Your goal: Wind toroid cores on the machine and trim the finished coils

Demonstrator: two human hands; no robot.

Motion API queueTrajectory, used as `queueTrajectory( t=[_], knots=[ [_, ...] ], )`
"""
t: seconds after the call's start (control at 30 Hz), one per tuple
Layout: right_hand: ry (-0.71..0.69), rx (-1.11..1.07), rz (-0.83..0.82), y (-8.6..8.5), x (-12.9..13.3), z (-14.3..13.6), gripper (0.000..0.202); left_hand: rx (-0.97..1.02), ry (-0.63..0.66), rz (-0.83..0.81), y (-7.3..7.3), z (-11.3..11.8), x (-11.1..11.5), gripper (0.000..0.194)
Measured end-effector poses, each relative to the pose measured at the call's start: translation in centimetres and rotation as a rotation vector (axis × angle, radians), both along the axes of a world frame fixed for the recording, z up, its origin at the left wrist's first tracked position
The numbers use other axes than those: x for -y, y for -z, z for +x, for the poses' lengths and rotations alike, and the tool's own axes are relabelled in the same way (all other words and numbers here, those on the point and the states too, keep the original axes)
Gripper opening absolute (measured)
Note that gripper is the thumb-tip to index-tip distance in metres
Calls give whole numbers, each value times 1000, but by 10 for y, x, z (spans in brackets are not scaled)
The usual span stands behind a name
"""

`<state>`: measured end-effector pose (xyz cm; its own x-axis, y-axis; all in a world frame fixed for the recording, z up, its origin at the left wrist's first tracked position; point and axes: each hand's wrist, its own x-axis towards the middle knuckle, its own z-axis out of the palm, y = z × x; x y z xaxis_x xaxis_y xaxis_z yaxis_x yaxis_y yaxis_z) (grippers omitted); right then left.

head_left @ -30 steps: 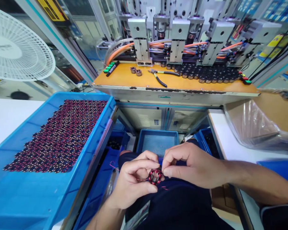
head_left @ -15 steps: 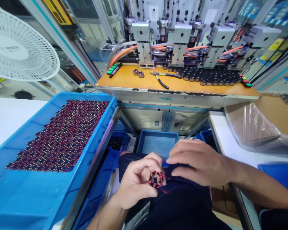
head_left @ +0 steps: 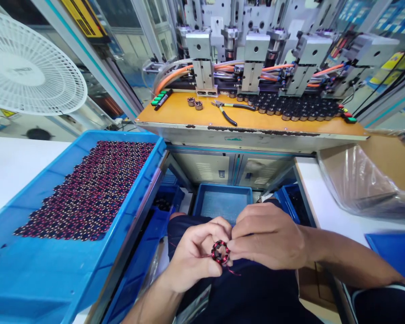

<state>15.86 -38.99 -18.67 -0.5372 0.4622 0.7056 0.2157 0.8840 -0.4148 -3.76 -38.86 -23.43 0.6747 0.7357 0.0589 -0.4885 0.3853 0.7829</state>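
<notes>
We observe the left hand point(head_left: 192, 256) closed around a small wound coil ring point(head_left: 220, 252), thumb and fingers clamped on its left rim, held low over the lap against dark clothing. The right hand point(head_left: 268, 236) meets it from the right, fingertips pinched together at the ring's upper right edge, touching the winding. A thin red wire tail point(head_left: 234, 271) trails just below the ring.

Just beyond the hands we note a small blue bin point(head_left: 222, 201) under the bench, its floor bare as far as we can see. To the left, a large blue tray point(head_left: 140, 180) sits tilted on a white surface and holds a dense single layer of matching red-and-black coils point(head_left: 87, 191). To the right, a clear plastic bag point(head_left: 354, 184) lies on a white counter.

Farther off, an orange worktop point(head_left: 256, 120) carries pliers point(head_left: 227, 110) with dark handles, two loose metal rings point(head_left: 195, 103), a black marker point(head_left: 162, 99) and rows of dark cylindrical parts point(head_left: 297, 108). Behind the worktop stands a row of grey machine heads point(head_left: 253, 49) with orange hoses. A white fan point(head_left: 27, 67) stands at far left.
</notes>
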Motion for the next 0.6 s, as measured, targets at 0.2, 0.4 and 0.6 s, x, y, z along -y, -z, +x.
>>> queueTrajectory(
  t=[0.2, 0.4, 0.6],
  knots=[
    [128, -67, -93, 8, 11, -7, 10, -101, -226, 272, -1, 0, -3, 30],
    [271, -124, -108, 15, 20, -14, 15, -177, -293, 361, -2, -4, -3, 50],
    [288, -99, -51, 18, 19, -16, 13, -263, -160, 258, -3, -14, 2, 17]
  ],
)
